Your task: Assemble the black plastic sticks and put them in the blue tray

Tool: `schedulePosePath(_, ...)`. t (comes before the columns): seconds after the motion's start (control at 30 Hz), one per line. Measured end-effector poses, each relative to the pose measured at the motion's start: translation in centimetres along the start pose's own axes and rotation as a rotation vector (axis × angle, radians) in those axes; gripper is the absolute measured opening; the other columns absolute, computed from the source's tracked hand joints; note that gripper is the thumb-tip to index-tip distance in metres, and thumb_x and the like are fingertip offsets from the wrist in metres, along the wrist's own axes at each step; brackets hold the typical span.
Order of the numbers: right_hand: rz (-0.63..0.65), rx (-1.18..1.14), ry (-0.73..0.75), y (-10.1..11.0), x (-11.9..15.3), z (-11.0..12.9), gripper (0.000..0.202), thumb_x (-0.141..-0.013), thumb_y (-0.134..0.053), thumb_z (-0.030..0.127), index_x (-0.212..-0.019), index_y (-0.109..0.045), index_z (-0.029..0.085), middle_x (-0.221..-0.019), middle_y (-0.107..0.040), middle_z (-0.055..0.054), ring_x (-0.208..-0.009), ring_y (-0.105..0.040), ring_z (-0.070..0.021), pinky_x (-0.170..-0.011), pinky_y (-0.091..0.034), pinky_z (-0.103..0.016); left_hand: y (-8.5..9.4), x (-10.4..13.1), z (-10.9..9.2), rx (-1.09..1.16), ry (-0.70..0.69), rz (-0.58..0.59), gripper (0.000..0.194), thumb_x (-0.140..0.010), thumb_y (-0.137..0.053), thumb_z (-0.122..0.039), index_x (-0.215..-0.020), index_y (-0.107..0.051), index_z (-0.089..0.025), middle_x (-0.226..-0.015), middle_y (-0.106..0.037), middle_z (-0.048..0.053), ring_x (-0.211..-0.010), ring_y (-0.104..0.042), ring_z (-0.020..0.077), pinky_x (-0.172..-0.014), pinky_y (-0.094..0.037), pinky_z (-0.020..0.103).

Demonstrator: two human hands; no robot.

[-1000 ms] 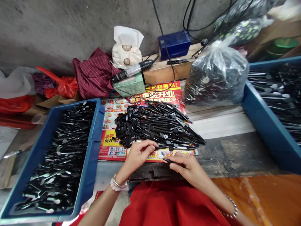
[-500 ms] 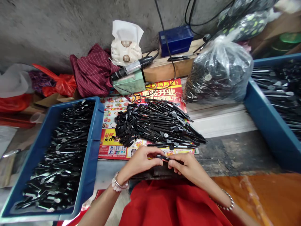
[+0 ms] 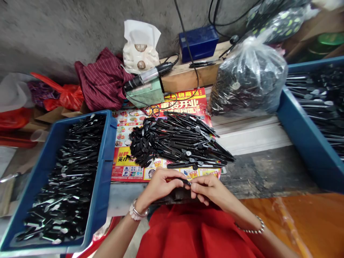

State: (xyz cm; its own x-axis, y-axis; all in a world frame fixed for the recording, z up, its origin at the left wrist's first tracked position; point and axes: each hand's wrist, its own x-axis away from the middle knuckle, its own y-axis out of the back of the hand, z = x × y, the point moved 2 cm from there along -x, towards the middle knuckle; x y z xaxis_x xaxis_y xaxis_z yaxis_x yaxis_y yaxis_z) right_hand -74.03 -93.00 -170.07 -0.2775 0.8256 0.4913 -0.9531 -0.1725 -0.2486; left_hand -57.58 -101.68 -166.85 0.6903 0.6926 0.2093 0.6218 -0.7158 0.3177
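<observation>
A slim black part [image 3: 186, 182] is held between my two hands at the bench's front edge. My left hand [image 3: 161, 183] pinches one end between thumb and forefinger. At the other end, the fingertips of my right hand [image 3: 212, 188] are closed on it. Much of the part is covered by fingers, so its exact kind cannot be made out. Just beyond my hands, a pile of long, thin black parts [image 3: 185, 139], some with small round discs, lies on a red and yellow printed flyer [image 3: 120, 173]. Small black leaf-shaped pieces [image 3: 141, 145] are heaped at its left side.
Blue crates full of black parts stand on the left [image 3: 103, 179] and right [image 3: 301, 123]. Behind the pile, a corded cylindrical tool [image 3: 149, 76] rests on a green box [image 3: 146, 95]. A knotted clear plastic bag [image 3: 249, 86] of dark parts sits beside the right crate.
The view has shifted slightly. Both hands keep hold of the same black part, with small shifts of the fingers. The pile looks unchanged.
</observation>
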Motion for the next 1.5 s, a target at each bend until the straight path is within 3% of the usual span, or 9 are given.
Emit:
schedulePosePath(0.23, -0.005, 0.018, 0.024, -0.2, -0.1, 0.1, 0.038, -0.08, -0.059, 0.049, -0.064, -0.06, 0.015, -0.047, -0.049, 0.004, -0.037, -0.037, -0.0049, -0.039, -0.029, -0.018, 0.1, 0.4, 0.7, -0.091, -0.218, -0.042, 0.014, -0.08, -0.065, -0.014, -0.086, -0.077, -0.019, -0.076, -0.075, 0.003, -0.068, -0.067, 0.0143, -0.067, -0.05, 0.022)
schedulePosePath(0.5, -0.158, 0.266, 0.121, -0.6, 0.2, -0.1, 0.032, -0.089, -0.049, 0.035, -0.067, -0.063, 0.016, -0.055, -0.06, 0.0, -0.043, -0.05, -0.0095, -0.043, -0.038, -0.02, 0.0, 0.7, 1.1, -0.266, -0.368, -0.079, 0.016, -0.086, -0.06, -0.017, -0.093, -0.074, -0.019, -0.08, -0.074, 0.004, -0.073, -0.068, 0.0158, -0.071, -0.052, 0.025)
schedulePosePath(0.67, -0.446, 0.702, 0.601, -0.9, 1.2, 1.0, 0.024, -0.093, -0.049, 0.024, -0.095, -0.072, 0.018, -0.081, -0.072, -0.009, -0.071, -0.066, -0.0196, -0.066, -0.052, -0.03, -0.5, 1.0, 0.8, -0.217, -0.282, -0.19, 0.018, -0.085, -0.061, -0.016, -0.097, -0.073, -0.02, -0.091, -0.075, 0.004, -0.082, -0.07, 0.0164, -0.08, -0.054, 0.026)
schedulePosePath(0.77, -0.503, 0.88, 0.768, -1.3, 1.6, 0.9, 0.027, -0.096, -0.045, 0.02, -0.108, -0.069, 0.017, -0.085, -0.072, -0.01, -0.072, -0.067, -0.0197, -0.065, -0.053, -0.031, -0.8, 1.1, 0.6, -0.206, -0.244, -0.205, 0.018, -0.086, -0.059, -0.016, -0.096, -0.073, -0.021, -0.089, -0.075, 0.003, -0.081, -0.07, 0.0162, -0.079, -0.054, 0.026)
schedulePosePath(0.97, -0.497, 0.952, 0.825, -1.3, 1.7, 0.9, 0.027, -0.096, -0.044, 0.017, -0.11, -0.068, 0.016, -0.085, -0.072, -0.01, -0.073, -0.067, -0.0189, -0.065, -0.054, -0.03, -0.6, 1.2, 0.4, -0.145, -0.253, -0.2, 0.017, -0.082, -0.061, -0.013, -0.09, -0.075, -0.02, -0.085, -0.075, 0.003, -0.077, -0.069, 0.0159, -0.078, -0.054, 0.026)
schedulePosePath(1.1, -0.499, 0.823, 0.806, -0.9, 1.6, 1.0, 0.023, -0.095, -0.049, 0.019, -0.106, -0.069, 0.016, -0.085, -0.072, -0.009, -0.074, -0.068, -0.0194, -0.066, -0.055, -0.03, -0.7, 0.9, 0.7, 0.017, -0.112, -0.197, 0.016, -0.077, -0.066, -0.013, -0.09, -0.074, -0.018, -0.087, -0.075, 0.004, -0.08, -0.068, 0.0166, -0.078, -0.054, 0.026)
schedulePosePath(1.3, -0.469, 0.616, 0.703, -0.9, 1.4, 0.6, 0.019, -0.092, -0.057, 0.029, -0.101, -0.071, 0.021, -0.079, -0.074, -0.004, -0.067, -0.069, -0.0176, -0.065, -0.057, -0.026, -2.5, 1.0, 0.2, 0.36, -0.028, -0.209, 0.023, -0.076, -0.075, -0.034, -0.089, -0.074, -0.015, -0.087, -0.073, 0.007, -0.083, -0.066, 0.0189, -0.079, -0.052, 0.028)
schedulePosePath(1.4, -0.453, 0.708, 0.771, 0.0, 1.7, 0.5, 0.023, -0.091, -0.058, 0.034, -0.11, -0.068, 0.026, -0.106, -0.073, -0.003, -0.093, -0.07, -0.0204, -0.082, -0.057, -0.027, -0.3, 1.6, -1.7, 0.362, -0.065, -0.251, 0.027, -0.08, -0.071, -0.041, -0.086, -0.072, -0.015, -0.09, -0.072, 0.009, -0.086, -0.066, 0.0201, -0.081, -0.053, 0.029)
schedulePosePath(1.5, -0.488, 0.858, 0.79, 2.8, 2.3, 0.0, 0.026, -0.093, -0.052, 0.037, -0.115, -0.065, 0.03, -0.113, -0.071, 0.0, -0.099, -0.069, -0.0211, -0.086, -0.055, -0.03, 6.4, 2.6, -4.4, 0.146, -0.132, -0.438, 0.021, -0.089, -0.06, -0.036, -0.094, -0.067, -0.016, -0.095, -0.072, 0.008, -0.088, -0.067, 0.0182, -0.081, -0.053, 0.028)
